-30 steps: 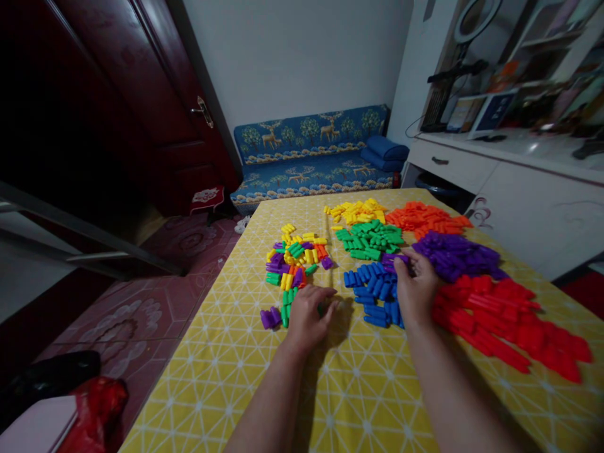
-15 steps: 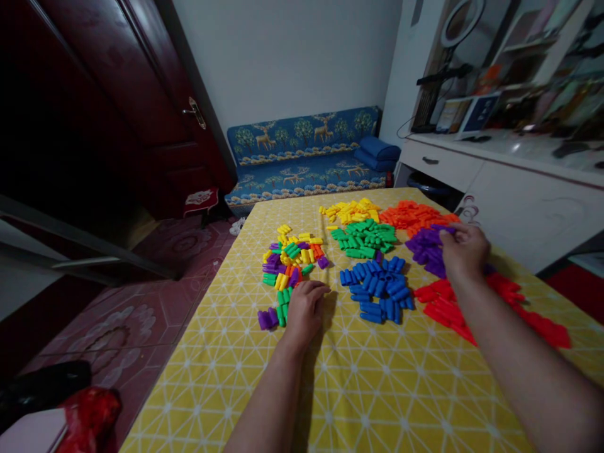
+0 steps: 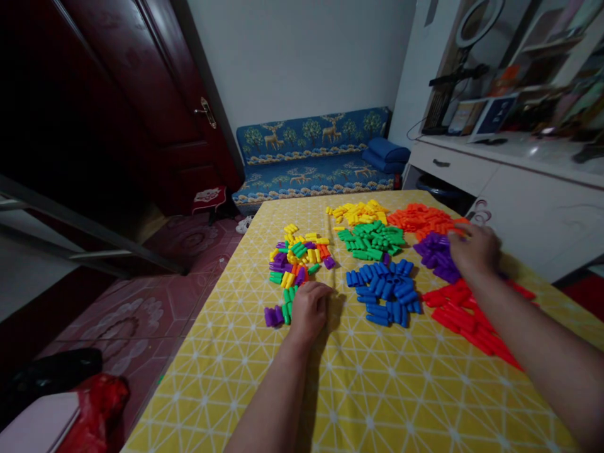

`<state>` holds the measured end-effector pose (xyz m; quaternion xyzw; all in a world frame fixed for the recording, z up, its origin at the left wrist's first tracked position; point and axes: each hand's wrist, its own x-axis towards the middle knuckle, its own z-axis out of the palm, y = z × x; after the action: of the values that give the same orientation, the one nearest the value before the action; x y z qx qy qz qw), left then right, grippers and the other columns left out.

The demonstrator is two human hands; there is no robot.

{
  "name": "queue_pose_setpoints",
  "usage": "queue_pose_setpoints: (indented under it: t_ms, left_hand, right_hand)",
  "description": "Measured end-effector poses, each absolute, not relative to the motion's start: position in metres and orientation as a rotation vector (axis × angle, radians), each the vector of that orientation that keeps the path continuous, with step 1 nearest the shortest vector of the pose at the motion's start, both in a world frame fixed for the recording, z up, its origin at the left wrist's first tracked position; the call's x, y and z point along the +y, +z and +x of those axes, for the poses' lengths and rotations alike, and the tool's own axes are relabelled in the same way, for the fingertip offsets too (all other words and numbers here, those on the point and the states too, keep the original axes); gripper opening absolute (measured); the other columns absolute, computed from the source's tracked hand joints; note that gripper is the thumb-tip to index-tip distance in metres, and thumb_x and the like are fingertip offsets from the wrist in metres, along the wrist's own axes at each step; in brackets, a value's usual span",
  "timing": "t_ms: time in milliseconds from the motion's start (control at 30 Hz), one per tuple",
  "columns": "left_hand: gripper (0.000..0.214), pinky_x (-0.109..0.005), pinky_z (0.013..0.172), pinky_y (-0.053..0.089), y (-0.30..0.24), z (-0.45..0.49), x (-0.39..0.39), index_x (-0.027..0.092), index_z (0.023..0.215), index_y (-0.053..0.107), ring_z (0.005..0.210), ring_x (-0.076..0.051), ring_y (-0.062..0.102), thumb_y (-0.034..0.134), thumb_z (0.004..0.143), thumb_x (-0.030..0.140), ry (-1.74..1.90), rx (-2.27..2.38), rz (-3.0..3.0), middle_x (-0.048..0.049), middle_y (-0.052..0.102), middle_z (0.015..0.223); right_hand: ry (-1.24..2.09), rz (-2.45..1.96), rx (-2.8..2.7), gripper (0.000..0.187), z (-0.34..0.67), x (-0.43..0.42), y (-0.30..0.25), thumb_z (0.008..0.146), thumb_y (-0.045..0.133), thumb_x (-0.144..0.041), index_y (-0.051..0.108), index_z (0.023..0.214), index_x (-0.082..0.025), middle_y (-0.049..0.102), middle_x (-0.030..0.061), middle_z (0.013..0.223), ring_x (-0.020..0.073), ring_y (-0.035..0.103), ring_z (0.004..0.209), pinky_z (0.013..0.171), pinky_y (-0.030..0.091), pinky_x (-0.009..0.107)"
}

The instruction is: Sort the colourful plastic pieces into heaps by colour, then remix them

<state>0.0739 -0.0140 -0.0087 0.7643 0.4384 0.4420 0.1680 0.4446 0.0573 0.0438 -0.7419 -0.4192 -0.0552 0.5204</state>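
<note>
R hand (image 3: 476,248) is at the R side of a pile of deep-purple, glossy plastic toy pcs (image 3: 436,255), covering part of it; fingers bent down near where purple meets orange, but can't tell if they grip a pc. Purple pcs look short, tubular & rounded, lying every which way, heaped a bit. R forearm passes over a pile of bright-red plastic pcs (image 3: 465,314), same kind of shape, spread toward the near R.

L hand (image 3: 309,311) is low at the table, fingers curled in, thumb side not clear; can't tell if anything's in them. Just beside it, on its L: a few green plastic pcs (image 3: 287,305) & a small purple plastic clump (image 3: 274,316). Beyond: mixed heap of yellow, green, purple & orange plastic pcs (image 3: 297,250), some side by side in rows.

Btwn the hands, blue plastic pile (image 3: 387,288), rounded tubes, loosely spread. Behind it a green plastic pile (image 3: 370,239), w/ one stray purple pc (image 3: 386,258) btwn the two. Farthest back: yellow plastic pile (image 3: 361,212) & orange plastic pile (image 3: 418,219), side by side. All on a yellow cloth w/ white geometric lines (image 3: 255,371).
</note>
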Motion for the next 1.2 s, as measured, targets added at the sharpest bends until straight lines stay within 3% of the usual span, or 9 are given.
queue_pose_setpoints:
  t_ms: [100,233,333,533,700,900,1100,1200]
  left_hand:
    - [0.028,-0.036,0.082,0.049,-0.003,0.068,-0.016,0.021,0.087,0.071,0.089,-0.021,0.065,0.049,0.079,0.005,1.458,1.529,2.087,-0.0059,0.072,0.09]
    - [0.036,-0.048,0.092,0.043,-0.001,0.059,-0.014,0.023,0.112,0.067,0.106,-0.03,0.057,0.056,0.079,0.012,1.41,1.933,2.052,-0.0096,0.07,0.11]
    - [0.052,-0.053,0.096,0.039,-0.004,0.057,-0.011,0.025,0.13,0.059,0.118,-0.035,0.049,0.059,0.079,0.015,1.267,1.951,2.088,-0.0113,0.064,0.127]
    - [0.039,-0.057,0.1,0.033,-0.01,0.056,-0.007,0.034,0.111,0.07,0.125,-0.036,0.045,0.053,0.083,0.012,1.228,1.903,2.114,-0.0062,0.067,0.123]
    - [0.035,-0.053,0.098,0.038,-0.005,0.052,-0.007,0.027,0.106,0.072,0.11,-0.031,0.055,0.053,0.082,0.009,1.376,1.881,1.991,-0.0074,0.071,0.11]
    - [0.031,-0.037,0.092,0.048,-0.002,0.062,-0.012,0.023,0.112,0.065,0.107,-0.022,0.062,0.048,0.089,0.013,1.604,1.322,1.899,-0.0068,0.07,0.112]
    - [0.018,-0.029,0.08,0.052,0.001,0.072,-0.018,0.021,0.102,0.067,0.095,-0.019,0.066,0.055,0.089,0.024,1.557,1.19,1.716,-0.0061,0.071,0.103]
    - [0.018,-0.029,0.081,0.051,0.003,0.073,-0.02,0.02,0.101,0.067,0.092,-0.018,0.066,0.054,0.091,0.027,1.569,1.154,1.623,-0.0051,0.07,0.099]
  right_hand:
    - [-0.054,-1.587,-1.254,0.022,0.375,0.042,0.046,0.075,0.061,-0.026,0.07,0.095,-0.021,0.067,0.0083,0.104,0.023,0.062,0.098,0.089,0.049,0.043]
    - [0.318,-1.209,-1.621,0.023,0.266,0.003,0.03,0.079,0.058,-0.022,0.068,0.1,-0.021,0.066,0.0082,0.11,0.0229,0.061,0.107,0.094,0.05,0.041]
    - [0.481,-1.177,-1.671,0.035,0.212,-0.019,0.008,0.076,0.058,-0.013,0.066,0.109,-0.023,0.064,0.0082,0.117,0.0231,0.059,0.113,0.101,0.047,0.043]
    - [0.479,-1.281,-1.698,0.049,0.187,-0.029,-0.023,0.073,0.058,-0.007,0.063,0.119,-0.022,0.062,0.0095,0.126,0.0261,0.055,0.121,0.107,0.043,0.048]
    - [0.48,-1.25,-1.632,0.047,0.187,-0.036,-0.022,0.077,0.058,-0.012,0.059,0.124,-0.02,0.063,0.0113,0.124,0.0269,0.057,0.118,0.102,0.047,0.047]
    - [0.64,-1.203,-1.368,0.05,0.188,-0.037,-0.018,0.089,0.057,-0.035,0.048,0.137,-0.024,0.063,0.0116,0.123,0.0235,0.064,0.103,0.081,0.056,0.037]
    - [0.913,-1.036,-1.134,0.061,0.194,-0.03,-0.011,0.089,0.056,-0.045,0.041,0.143,-0.021,0.059,0.0127,0.129,0.0229,0.064,0.105,0.085,0.055,0.035]
    - [0.964,-1.027,-1.083,0.064,0.197,-0.029,-0.005,0.084,0.061,-0.047,0.045,0.141,-0.022,0.058,0.0119,0.133,0.0228,0.065,0.1,0.082,0.055,0.034]
